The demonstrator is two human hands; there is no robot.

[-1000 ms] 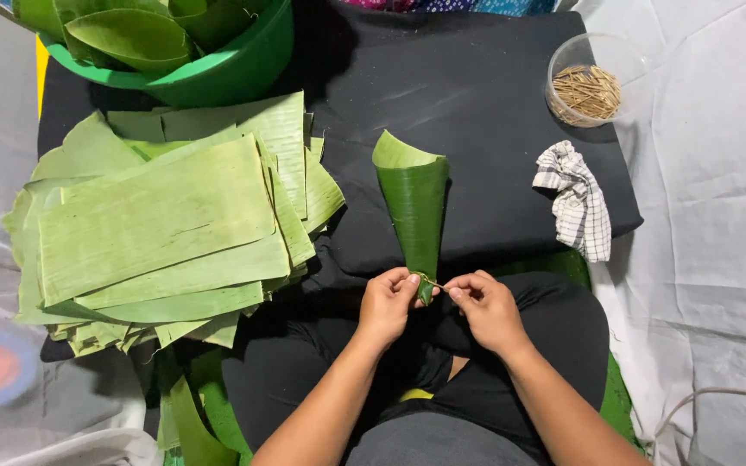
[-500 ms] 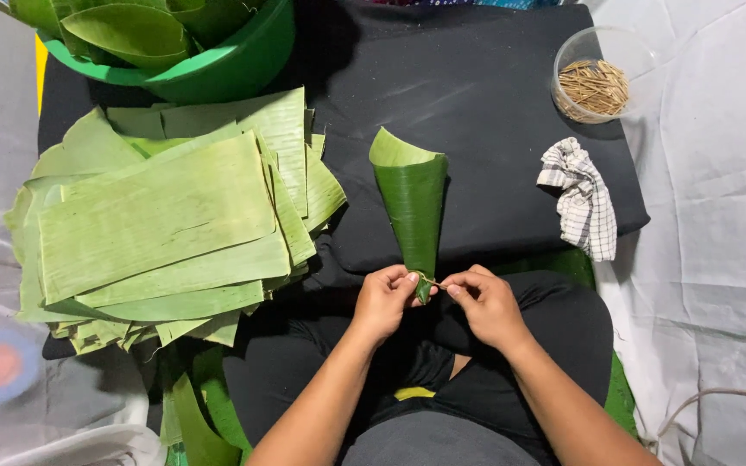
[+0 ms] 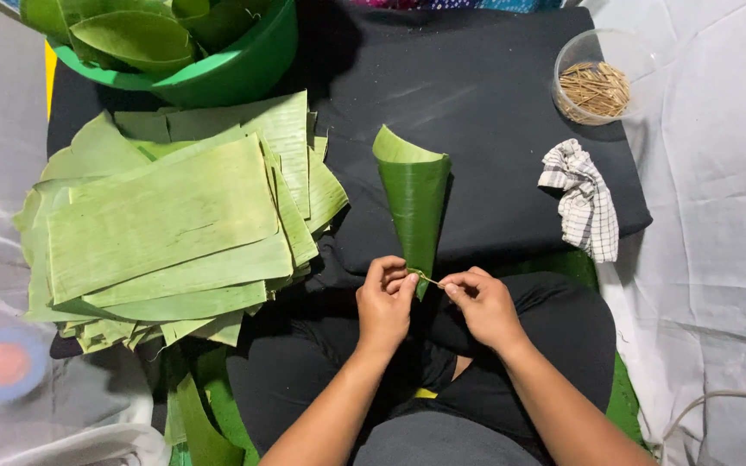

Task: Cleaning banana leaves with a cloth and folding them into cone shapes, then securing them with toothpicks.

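The left hand (image 3: 384,298) has its grip closed on the narrow tip of a banana-leaf cone (image 3: 414,198), whose open mouth points away over the black cloth (image 3: 494,129). Just right of it, the right hand (image 3: 483,302) pinches a thin wooden pick (image 3: 426,277) at the cone's tip. A stack of cut banana leaves (image 3: 166,224) lies left of the left hand.

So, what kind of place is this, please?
Probably a home floor workspace for food wrapping: a stack of cut banana leaves, a green basin of leaves, and a tub of small sticks on a black mat.
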